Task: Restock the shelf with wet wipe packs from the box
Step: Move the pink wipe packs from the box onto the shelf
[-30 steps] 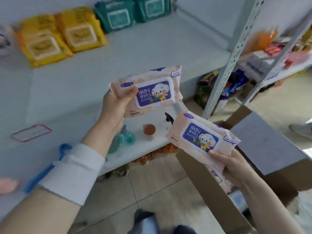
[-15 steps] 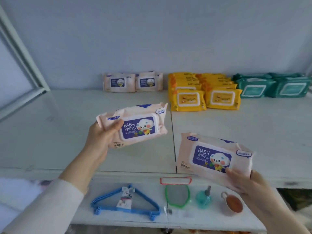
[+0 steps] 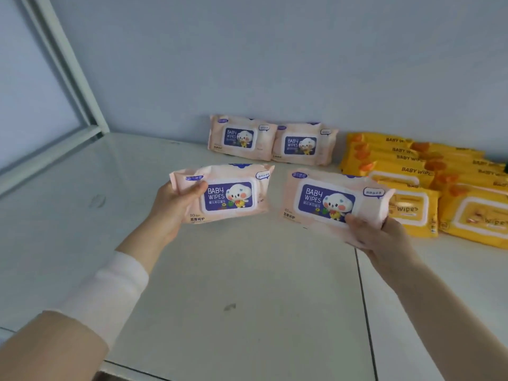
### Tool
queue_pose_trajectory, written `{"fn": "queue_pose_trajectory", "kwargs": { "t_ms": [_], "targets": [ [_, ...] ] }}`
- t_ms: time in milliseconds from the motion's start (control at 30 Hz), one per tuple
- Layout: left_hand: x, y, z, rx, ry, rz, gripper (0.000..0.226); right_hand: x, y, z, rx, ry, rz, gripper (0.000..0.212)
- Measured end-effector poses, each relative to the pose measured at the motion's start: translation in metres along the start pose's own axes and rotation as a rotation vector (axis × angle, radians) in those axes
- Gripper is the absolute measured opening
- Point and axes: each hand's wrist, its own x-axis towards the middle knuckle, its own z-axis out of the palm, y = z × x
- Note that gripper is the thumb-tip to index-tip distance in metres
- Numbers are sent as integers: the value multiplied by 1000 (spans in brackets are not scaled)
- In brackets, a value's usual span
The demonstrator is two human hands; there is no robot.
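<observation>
L forearm point(image 3: 143, 243): white fabric band point(image 3: 110, 292) — wide, snug | R forearm point(image 3: 439, 298): bare

Soft, even, cool light is cast; shadows are faint. A dull sheen is seen on the shelf point(image 3: 82, 185) at frame left.

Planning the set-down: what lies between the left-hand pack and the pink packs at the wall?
Nothing; only bare shelf shows there, in the head view.
</observation>
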Motion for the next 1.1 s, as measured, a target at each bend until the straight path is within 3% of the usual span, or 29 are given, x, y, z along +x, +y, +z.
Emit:
{"fn": "queue_pose_trajectory", "kwargs": {
  "t_ms": [233,333,467,567,667,800,900,967,1100],
  "targets": [
    [103,-7,7,57,-126,8,19,105,1,39,-35,22,3,33],
    [150,-9,13,100,-221,-19,32,145,3,50,-106,109,51,49],
    [197,-19,25,143,-282,0,32,184,8,62,-485,409,8,57],
    [212,-25,36,219,-224,86,21,195,13,64,-615,504,-52,58],
    [210,-32,43,280,-106,169,23,198,10,69,-680,596,-70,68],
    [199,-31,53,449,83,286,56,189,3,82,-886,558,-56,90],
    [175,-16,68,816,179,386,80,172,-5,85,-1142,443,-117,84],
    [151,-4,88,1001,72,516,75,157,-13,76,-1381,361,-204,73],
    [95,22,149,1364,-312,808,58,105,-35,31,-1724,265,-248,61]
  ]
}}
